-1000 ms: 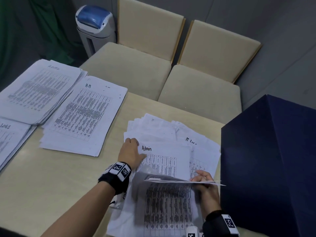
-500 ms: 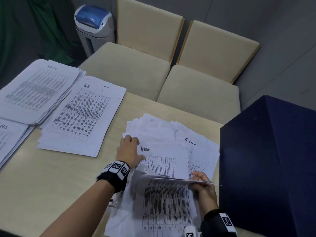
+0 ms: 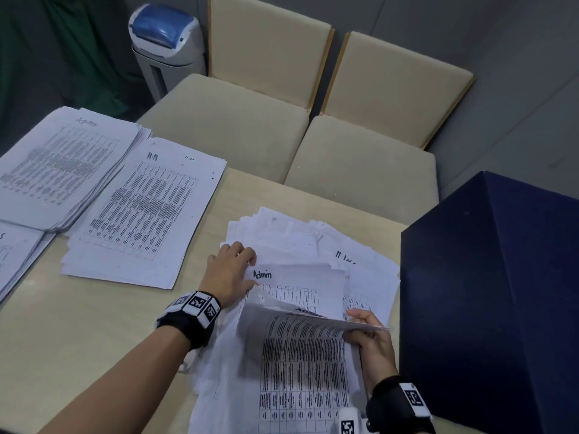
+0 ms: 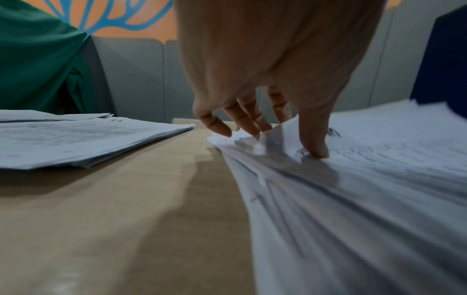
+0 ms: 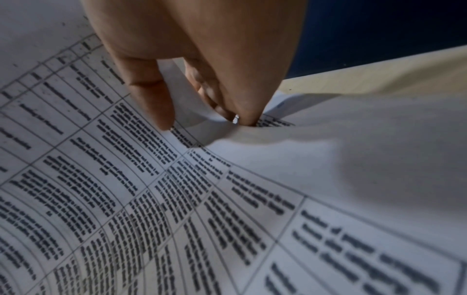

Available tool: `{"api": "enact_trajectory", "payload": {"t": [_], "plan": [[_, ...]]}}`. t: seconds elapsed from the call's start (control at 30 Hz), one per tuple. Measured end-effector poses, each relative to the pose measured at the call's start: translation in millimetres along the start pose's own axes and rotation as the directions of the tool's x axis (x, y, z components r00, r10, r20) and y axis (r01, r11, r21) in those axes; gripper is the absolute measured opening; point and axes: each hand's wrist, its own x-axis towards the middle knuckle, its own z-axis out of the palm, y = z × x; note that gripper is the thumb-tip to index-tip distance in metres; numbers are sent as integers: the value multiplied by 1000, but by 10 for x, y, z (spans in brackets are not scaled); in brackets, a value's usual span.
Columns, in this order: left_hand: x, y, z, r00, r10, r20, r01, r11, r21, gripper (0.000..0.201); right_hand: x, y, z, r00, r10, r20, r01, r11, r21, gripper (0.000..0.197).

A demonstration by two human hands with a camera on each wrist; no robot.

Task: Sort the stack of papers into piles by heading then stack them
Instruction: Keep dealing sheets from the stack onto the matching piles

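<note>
White printed sheets with black gridded tables are noted on a pale tan wooden surface; a navy blue box adjoins.

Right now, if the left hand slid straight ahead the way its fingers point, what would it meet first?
Probably just more of the unsorted stack: the left hand already rests on it, fingers pointing at the far edge. Beyond lie bare table and then the chair seat. Depth is uncertain.

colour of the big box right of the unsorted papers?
Dark navy blue box, plain, no pattern; clearest in the head view.
</note>
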Motion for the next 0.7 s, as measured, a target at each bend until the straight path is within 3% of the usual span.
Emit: {"api": "enact_trajectory", "payload": {"t": [0.1, 0.23, 0.33, 0.4, 0.47, 0.57, 0.7], "plan": [[-76, -10, -60, 988, 116, -102, -123, 991, -61, 13, 11, -4, 10, 1000, -2, 12, 1, 1000, 13, 36], [-157, -22, -139, 965, 164, -207, -213, 945, -246, 11, 4, -66, 59, 999, -1, 33, 1, 1000, 19, 53], [-180, 16, -272, 939, 179, -293, -261, 927, -269, 17, 5, -83, 62, 999, 2, 54, -2, 1000, -9, 57], [-188, 81, -418, 923, 230, -310, -315, 913, -259, 15, 47, -62, 43, 999, 17, 50, -16, 999, -33, 66], [-230, 165, -571, 918, 257, -301, -358, 864, -355, 7, 108, -48, 37, 999, 36, 32, -36, 999, -8, 70], [-387, 341, -725, 957, 184, -226, -281, 786, -550, 17, 138, -14, 24, 999, 7, 39, -8, 1000, 7, 72], [-566, 408, -728, 986, 39, -165, -144, 702, -697, 22, 99, -7, 11, 997, -67, 29, 69, 996, -58, 35]]}}
